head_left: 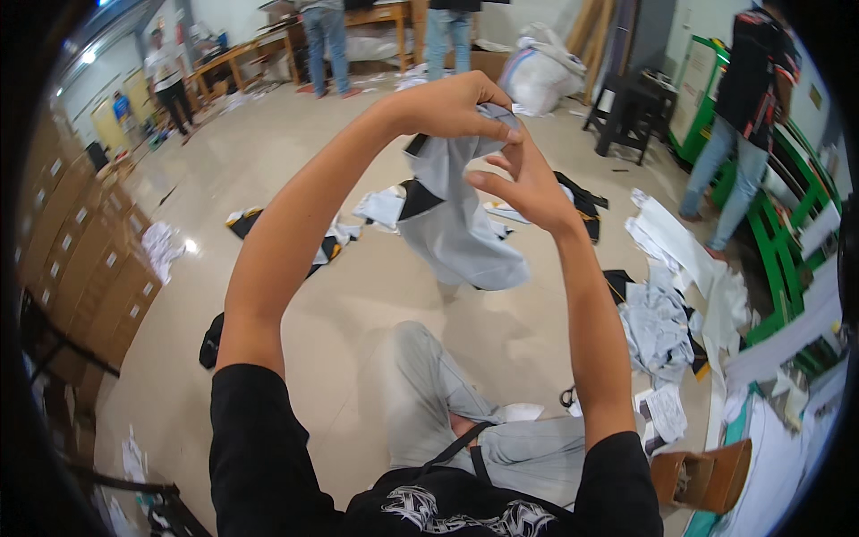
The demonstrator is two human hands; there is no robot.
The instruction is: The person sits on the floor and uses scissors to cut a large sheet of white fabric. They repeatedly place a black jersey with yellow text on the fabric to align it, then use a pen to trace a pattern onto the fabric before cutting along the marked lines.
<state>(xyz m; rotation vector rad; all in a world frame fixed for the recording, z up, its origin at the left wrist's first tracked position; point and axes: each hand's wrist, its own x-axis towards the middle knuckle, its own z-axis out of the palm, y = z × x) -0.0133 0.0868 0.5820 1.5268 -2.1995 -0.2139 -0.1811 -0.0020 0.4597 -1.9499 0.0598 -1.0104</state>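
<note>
A light grey piece of cloth with black patches [465, 237] hangs in front of me, raised above the floor. My left hand [456, 109] pinches its top edge between thumb and fingers. Close beside the cloth's upper right side is my right hand [530, 183], its thumb stretched toward the fabric and apart from the fingers. Some of the right fingers are hidden behind the left hand. The cloth's lower end dangles loose and folded.
I sit on a tiled floor with garment pieces around, including a grey cloth pile [658, 327] at right. Scissors [567, 396] lie by my right arm, near an open cardboard box [702, 476]. Stacked cartons [85, 259] line the left. A person [747, 98] stands by a green machine frame [787, 224].
</note>
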